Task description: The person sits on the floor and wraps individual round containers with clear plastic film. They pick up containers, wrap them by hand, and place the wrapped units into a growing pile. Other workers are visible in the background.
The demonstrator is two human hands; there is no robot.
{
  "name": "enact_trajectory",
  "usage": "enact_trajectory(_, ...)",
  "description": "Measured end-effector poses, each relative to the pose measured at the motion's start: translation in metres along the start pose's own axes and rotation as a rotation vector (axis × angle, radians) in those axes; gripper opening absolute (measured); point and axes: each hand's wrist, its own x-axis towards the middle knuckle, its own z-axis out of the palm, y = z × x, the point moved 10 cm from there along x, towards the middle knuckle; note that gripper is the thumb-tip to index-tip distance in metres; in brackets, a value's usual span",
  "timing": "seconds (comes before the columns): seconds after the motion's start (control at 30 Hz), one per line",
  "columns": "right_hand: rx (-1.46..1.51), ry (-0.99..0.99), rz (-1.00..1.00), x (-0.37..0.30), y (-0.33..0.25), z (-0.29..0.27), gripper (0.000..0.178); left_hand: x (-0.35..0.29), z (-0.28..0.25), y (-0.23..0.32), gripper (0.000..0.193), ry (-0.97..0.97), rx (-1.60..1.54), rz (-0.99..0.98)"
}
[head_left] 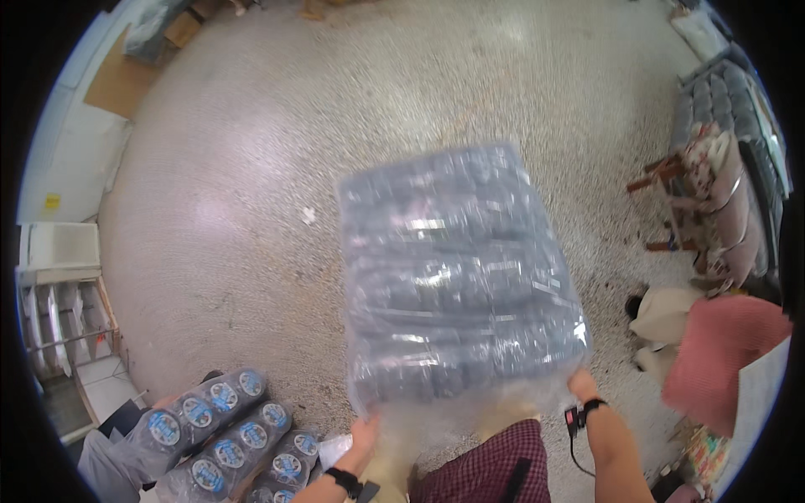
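Observation:
A large bundle in clear, shiny plastic is held in front of me above the floor. Rows of dark grey, rounded items show through its film; what they are I cannot make out. My left hand is closed on the plastic at the near left corner. At the near right corner, my right hand grips the wrap too. The fingers of both hands are partly hidden by the bundle. Loose, cloudy plastic hangs along its near edge, over my checked clothing.
Wrapped packs of round-ended items with blue labels are stacked at lower left. At right lie a pink cloth and wooden furniture with fabric on it. Grey wrapped bundles stand behind. A white rack is at left.

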Motion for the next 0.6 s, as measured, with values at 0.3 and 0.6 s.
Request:
enact_trajectory(0.3,-0.405,-0.055,-0.487,-0.21,0.073,-0.145,0.023,-0.225,-0.086,0.014,0.027,-0.123,0.222,0.142)
enact_trajectory(0.6,-0.488,-0.012,-0.629,-0.26,-0.002,-0.234,0.026,-0.286,-0.142,-0.02,0.027,0.073,-0.125,0.204)
